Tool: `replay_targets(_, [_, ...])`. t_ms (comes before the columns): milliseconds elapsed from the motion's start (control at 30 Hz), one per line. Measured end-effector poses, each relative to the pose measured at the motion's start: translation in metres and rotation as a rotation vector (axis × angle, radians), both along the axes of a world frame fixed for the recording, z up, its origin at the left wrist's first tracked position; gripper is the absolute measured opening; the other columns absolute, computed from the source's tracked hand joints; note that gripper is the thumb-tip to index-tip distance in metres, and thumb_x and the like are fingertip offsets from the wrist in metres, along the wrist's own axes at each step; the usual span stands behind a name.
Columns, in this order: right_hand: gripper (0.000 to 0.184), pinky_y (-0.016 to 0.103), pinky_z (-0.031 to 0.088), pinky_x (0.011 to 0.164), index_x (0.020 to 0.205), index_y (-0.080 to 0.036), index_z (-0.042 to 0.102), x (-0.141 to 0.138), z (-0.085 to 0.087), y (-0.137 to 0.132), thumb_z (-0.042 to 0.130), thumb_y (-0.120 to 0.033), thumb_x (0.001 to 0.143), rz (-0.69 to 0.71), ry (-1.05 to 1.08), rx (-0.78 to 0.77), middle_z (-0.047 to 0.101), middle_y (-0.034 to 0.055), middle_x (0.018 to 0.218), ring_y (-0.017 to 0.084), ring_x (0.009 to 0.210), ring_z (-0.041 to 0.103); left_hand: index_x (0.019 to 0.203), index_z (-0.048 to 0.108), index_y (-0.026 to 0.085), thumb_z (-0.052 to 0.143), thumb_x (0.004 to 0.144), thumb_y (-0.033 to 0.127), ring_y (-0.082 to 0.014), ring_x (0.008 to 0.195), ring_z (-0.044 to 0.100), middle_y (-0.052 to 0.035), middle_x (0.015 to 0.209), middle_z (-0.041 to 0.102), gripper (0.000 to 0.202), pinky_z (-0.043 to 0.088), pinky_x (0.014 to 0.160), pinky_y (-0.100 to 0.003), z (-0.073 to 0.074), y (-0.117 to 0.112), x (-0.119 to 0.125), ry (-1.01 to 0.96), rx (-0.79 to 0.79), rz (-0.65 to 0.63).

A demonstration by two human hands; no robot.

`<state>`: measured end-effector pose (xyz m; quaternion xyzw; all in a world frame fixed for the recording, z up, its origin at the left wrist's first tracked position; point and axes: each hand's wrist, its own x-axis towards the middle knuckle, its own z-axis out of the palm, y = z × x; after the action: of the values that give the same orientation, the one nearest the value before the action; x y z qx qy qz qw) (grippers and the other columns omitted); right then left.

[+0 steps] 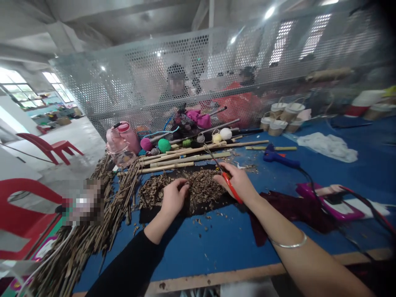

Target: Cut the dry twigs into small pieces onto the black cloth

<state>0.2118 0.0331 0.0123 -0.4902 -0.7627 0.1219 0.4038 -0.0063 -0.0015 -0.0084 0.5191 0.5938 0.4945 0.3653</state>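
My left hand [173, 198] is over a pile of brown dried chips [204, 185], thumb and fingertips drawn together in a pinch. Whatever lies between those fingertips is too small or hidden to make out. Red-handled scissors [231, 187] are gripped in my right hand [237, 181], their thin metal blades pointing up and away to the left. The chips are spread on a dark cloth [148, 215] on the blue table [198, 247], between and beyond my hands.
Bundled brown twigs [102, 222] line the left side. Bamboo sticks [173, 166], yarn balls [164, 145] and a pink bag [119, 144] lie behind the pile. At right are a blue glue gun [280, 158], maroon cloth [287, 208] and small pots [277, 127]. People sit beyond the perforated screen [139, 70].
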Motion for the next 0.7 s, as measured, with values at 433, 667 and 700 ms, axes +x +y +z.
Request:
replay_targets(433, [0.071,0.043,0.042,0.088,0.114,-0.018,0.054,-0.026,0.007,-0.031,0.072,-0.054,0.056,0.303,-0.309,-0.055,0.059,0.0121,0.104,0.028,0.1,0.053,0.087,0.057,0.014,0.064,0.064,0.002,-0.0021,0.053,0.056,0.0022,0.07,0.061,0.027,0.046,0.05,-0.009,0.018,-0.004,0.004,-0.93,-0.18,-0.016])
replay_targets(667, [0.063,0.041,0.044,0.082,0.112,-0.016,0.055,-0.032,-0.001,-0.03,0.068,-0.053,0.063,0.232,-0.337,-0.059,0.059,0.0122,0.098,0.027,0.092,0.055,0.077,0.063,0.011,0.068,0.059,0.006,-0.0036,0.06,0.059,-0.0008,0.073,0.065,0.02,0.047,0.055,-0.009,0.016,-0.009,0.01,-0.868,-0.185,-0.043])
replay_targets(700, [0.062,0.04,0.045,0.08,0.112,-0.017,0.056,-0.032,-0.001,-0.03,0.068,-0.054,0.064,0.223,-0.342,-0.063,0.059,0.0118,0.097,0.027,0.091,0.055,0.076,0.063,0.011,0.068,0.059,0.006,-0.0042,0.061,0.06,-0.0013,0.073,0.065,0.018,0.047,0.055,-0.009,0.017,-0.01,0.01,-0.859,-0.191,-0.046])
